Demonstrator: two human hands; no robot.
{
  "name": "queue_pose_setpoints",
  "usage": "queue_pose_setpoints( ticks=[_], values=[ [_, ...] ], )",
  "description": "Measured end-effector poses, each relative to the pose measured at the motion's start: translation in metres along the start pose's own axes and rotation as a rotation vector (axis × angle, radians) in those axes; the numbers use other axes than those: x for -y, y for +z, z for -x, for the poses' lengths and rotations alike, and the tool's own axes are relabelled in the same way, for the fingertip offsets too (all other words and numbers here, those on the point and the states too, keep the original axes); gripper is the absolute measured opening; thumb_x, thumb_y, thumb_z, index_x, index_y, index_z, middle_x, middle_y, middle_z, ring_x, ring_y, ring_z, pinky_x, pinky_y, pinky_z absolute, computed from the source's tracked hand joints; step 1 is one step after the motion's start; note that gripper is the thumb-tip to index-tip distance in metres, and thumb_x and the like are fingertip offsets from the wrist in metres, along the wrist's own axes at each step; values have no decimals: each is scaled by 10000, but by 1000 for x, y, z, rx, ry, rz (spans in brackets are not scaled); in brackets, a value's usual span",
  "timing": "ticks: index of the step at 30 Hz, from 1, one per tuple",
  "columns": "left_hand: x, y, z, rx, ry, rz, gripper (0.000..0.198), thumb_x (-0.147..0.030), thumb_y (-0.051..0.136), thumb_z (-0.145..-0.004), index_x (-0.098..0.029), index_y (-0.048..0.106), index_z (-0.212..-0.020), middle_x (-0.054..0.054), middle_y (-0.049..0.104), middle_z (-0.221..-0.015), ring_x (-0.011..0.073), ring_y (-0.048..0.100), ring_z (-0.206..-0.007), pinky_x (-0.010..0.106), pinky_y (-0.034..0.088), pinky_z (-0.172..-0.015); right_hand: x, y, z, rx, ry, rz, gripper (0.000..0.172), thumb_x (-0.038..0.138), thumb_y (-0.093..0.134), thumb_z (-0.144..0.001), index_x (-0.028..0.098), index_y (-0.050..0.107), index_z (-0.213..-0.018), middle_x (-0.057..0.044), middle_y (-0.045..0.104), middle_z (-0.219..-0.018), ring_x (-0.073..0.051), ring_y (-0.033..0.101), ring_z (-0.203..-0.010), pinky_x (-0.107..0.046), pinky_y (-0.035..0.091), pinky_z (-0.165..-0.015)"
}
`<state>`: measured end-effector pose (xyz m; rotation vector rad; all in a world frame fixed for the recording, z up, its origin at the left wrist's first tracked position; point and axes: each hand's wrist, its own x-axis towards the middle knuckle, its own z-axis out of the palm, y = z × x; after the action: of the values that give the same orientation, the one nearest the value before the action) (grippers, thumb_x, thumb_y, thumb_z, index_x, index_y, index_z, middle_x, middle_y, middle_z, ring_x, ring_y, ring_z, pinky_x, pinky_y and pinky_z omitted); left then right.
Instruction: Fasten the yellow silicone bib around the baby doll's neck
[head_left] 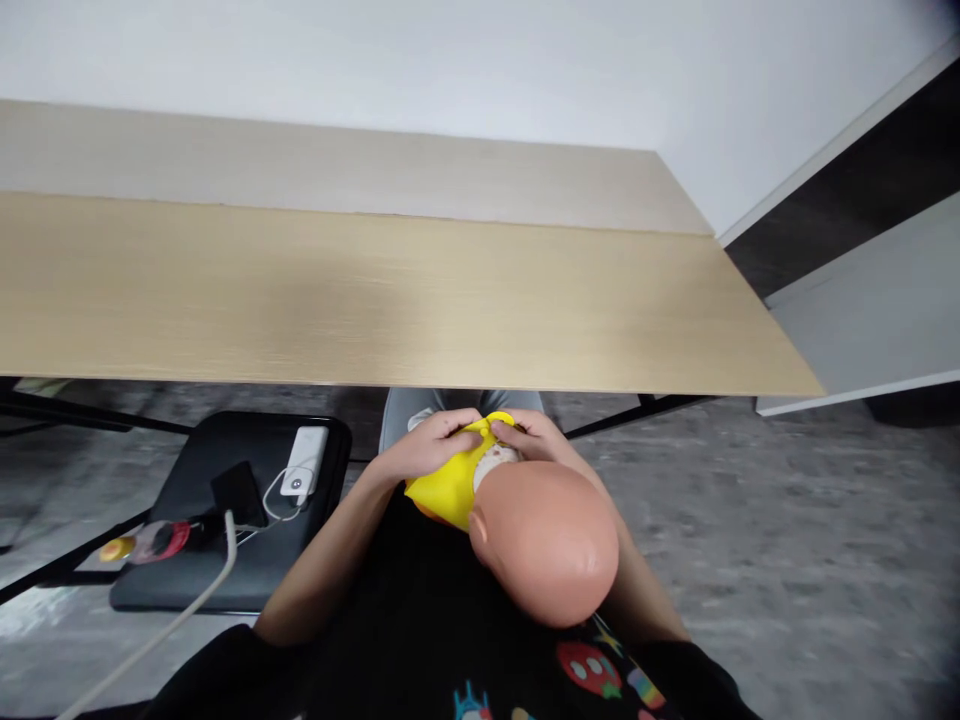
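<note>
A bald baby doll [547, 540] lies on my lap, its head toward me, below the front edge of a wooden table [375, 300]. It wears a yellow garment [450, 485]. My left hand [431, 445] is closed on the yellow fabric at the doll's chest. My right hand [536, 435] pinches the same fabric from the other side. Both hands meet over the top of the garment, fingers curled. The doll's body is mostly hidden by its head and my hands.
To my left stands a black chair seat [187, 570] with a white power bank [304, 460], a black phone [240, 495], a white cable [172, 620] and a small red and yellow item [150, 543]. Grey floor to the right; a white and dark cabinet [862, 270] at far right.
</note>
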<state>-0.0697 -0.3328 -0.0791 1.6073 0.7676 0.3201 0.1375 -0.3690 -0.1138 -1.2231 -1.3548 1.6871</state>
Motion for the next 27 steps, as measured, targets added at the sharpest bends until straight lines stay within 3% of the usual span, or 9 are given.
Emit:
queue_pose_setpoints(
  ticks=[5,11,15,18,20,22,25,27],
  values=[
    [7,-2,1,51,-63,164,123,-269,511,-839,-168,579,-851,-17,565,-807,124,528,-742,215,403,-642,11,6,8,25,13,-201,316,442,636,-853,132,600,-803,-13,534,-740,-110,472,-655,-223,345,-594],
    [9,-12,10,58,-50,296,193,-315,583,-817,-141,611,-895,21,607,-828,139,559,-722,235,428,-641,14,1,10,-206,10,-369,292,428,677,-820,139,650,-848,-44,634,-851,-154,575,-765,-261,445,-716],
    [5,-13,16,-15,4,148,247,-365,567,-854,-158,617,-980,20,626,-864,146,559,-774,237,428,-681,9,-3,16,-228,37,-252,327,446,676,-815,123,667,-866,-57,643,-861,-160,572,-771,-257,442,-705],
    [7,-5,21,-102,14,-49,237,-382,512,-900,-173,618,-935,1,616,-817,136,544,-745,235,409,-677,1,-6,31,-356,58,-208,355,480,653,-824,132,664,-893,-56,640,-854,-169,562,-766,-253,432,-667],
    [14,1,24,-215,49,-165,263,-381,465,-930,-172,597,-842,2,604,-814,138,545,-760,243,400,-703,-10,-11,46,-452,82,-121,402,520,617,-841,131,673,-923,-61,641,-830,-174,555,-738,-249,421,-627],
    [24,8,27,-286,70,-233,324,-398,427,-950,-171,571,-769,7,590,-799,143,547,-771,250,398,-721,-24,-15,61,-468,75,-64,433,535,574,-866,137,680,-1000,-68,647,-843,-181,554,-735,-254,422,-619],
    [42,16,27,-354,59,-229,389,-447,383,-964,-173,554,-747,19,592,-779,146,559,-751,247,403,-696,-48,-16,79,-526,15,-3,430,539,537,-884,165,699,-1021,-80,665,-937,-208,581,-826,-272,463,-709],
    [53,21,24,-419,62,-222,441,-498,370,-955,-177,543,-707,22,582,-721,149,556,-706,248,403,-665,-61,-13,83,-574,-60,68,439,555,543,-865,172,717,-991,-87,671,-883,-228,592,-797,-286,478,-680]
  ],
)
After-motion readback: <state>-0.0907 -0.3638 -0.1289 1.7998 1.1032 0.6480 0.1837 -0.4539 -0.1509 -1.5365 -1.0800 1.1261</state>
